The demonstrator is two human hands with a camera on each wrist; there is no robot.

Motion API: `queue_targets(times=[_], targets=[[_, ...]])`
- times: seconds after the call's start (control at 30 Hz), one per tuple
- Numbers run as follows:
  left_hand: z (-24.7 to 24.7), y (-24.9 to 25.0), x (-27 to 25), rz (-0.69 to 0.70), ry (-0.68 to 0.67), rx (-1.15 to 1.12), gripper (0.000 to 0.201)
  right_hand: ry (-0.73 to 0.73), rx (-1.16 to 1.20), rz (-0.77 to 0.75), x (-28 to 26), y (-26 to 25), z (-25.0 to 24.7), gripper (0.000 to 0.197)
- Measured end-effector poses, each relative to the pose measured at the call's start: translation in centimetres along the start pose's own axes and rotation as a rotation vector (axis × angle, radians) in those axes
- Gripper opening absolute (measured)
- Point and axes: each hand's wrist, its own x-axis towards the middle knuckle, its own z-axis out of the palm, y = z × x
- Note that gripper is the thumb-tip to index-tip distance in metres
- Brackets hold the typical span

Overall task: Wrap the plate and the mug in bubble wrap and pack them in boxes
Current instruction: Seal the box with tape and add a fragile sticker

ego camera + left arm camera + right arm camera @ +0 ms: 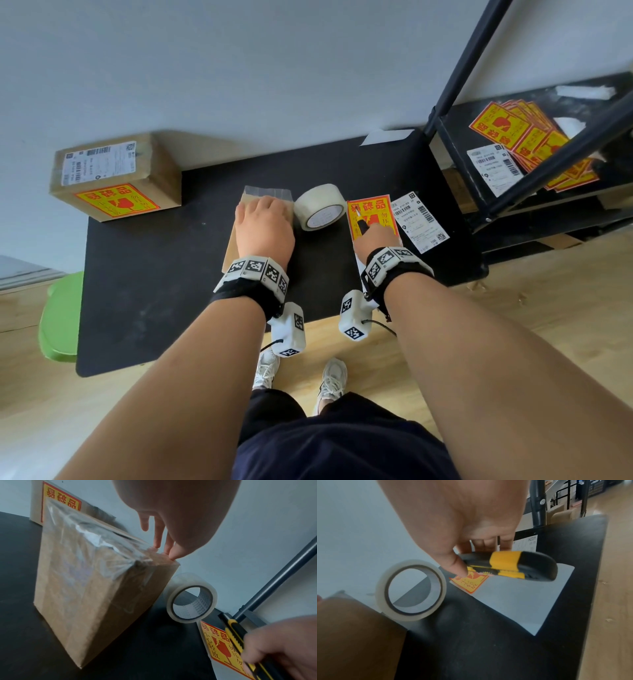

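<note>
A small cardboard box (235, 247) (96, 601) stands on the black table (164, 281), clear tape stuck over its top end. My left hand (263, 226) (164, 550) lies on top of it, straight fingertips pressing the taped edge. To its right, my right hand (375, 236) (471, 550) grips a yellow and black utility knife (361, 222) (513, 565) (235, 637) just above a yellow and red fragile sticker (371, 209) (471, 585). No plate or mug shows.
A roll of clear tape (320, 207) (185, 578) stands on edge between my hands. A shipping label (419, 221) lies right of the sticker. A sealed, labelled box (116, 178) sits at the table's back left. A black shelf (534, 161) with several stickers stands on the right.
</note>
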Motion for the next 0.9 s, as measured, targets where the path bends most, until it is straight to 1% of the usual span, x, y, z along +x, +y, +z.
queue_targets(times=[0.13, 0.2, 0.33, 0.4, 0.43, 0.5, 0.53, 0.6, 0.63, 0.67, 0.7, 0.77, 0.8, 0.9], targets=[[0.4, -0.1, -0.1, -0.004, 0.059, -0.030, 0.019, -0.015, -0.154, -0.031, 0.5, 0.3, 1.0, 0.039], [0.5, -0.2, 0.0, -0.010, 0.072, -0.037, 0.019, -0.029, -0.177, -0.026, 0.8, 0.6, 1.4, 0.043], [0.5, -0.4, 0.3, -0.018, 0.048, -0.046, 0.023, -0.031, -0.171, -0.056, 0.8, 0.5, 1.4, 0.041], [0.5, -0.5, 0.5, -0.036, 0.047, -0.076, 0.023, 0.039, -0.091, -0.083, 0.7, -0.3, 0.7, 0.039], [0.4, -0.5, 0.6, -0.048, 0.049, -0.106, 0.023, 0.106, -0.018, -0.113, 0.7, -0.9, 0.2, 0.037], [0.3, -0.5, 0.9, -0.086, 0.065, -0.176, 0.025, 0.263, 0.128, -0.230, 0.7, -2.2, -0.9, 0.031], [0.3, -0.5, 1.0, -0.115, 0.075, -0.199, 0.031, 0.317, 0.184, -0.303, 0.7, -3.0, -1.5, 0.031], [0.3, -0.3, 1.2, -0.194, 0.114, -0.210, 0.052, 0.337, 0.223, -0.435, 0.8, -4.5, -2.3, 0.034], [0.2, -0.2, 1.4, -0.252, 0.128, -0.201, 0.058, 0.309, 0.207, -0.494, 0.8, -5.2, -2.4, 0.038], [0.2, -0.1, 1.7, -0.322, 0.111, -0.188, 0.062, 0.263, 0.166, -0.549, 0.9, -5.7, -2.5, 0.042], [0.2, 0.0, 2.0, -0.390, 0.065, -0.174, 0.069, 0.208, 0.105, -0.590, 1.0, -6.1, -2.4, 0.045], [-0.1, 0.3, 2.5, -0.454, -0.045, -0.150, 0.084, 0.115, -0.025, -0.618, 1.1, -6.5, -2.1, 0.050], [-0.2, 0.5, 2.7, -0.460, -0.084, -0.143, 0.089, 0.097, -0.074, -0.617, 1.1, -6.6, -2.0, 0.052], [-0.2, 0.7, 3.0, -0.457, -0.157, -0.117, 0.105, 0.117, -0.191, -0.620, 1.0, -6.6, -2.1, 0.053]])
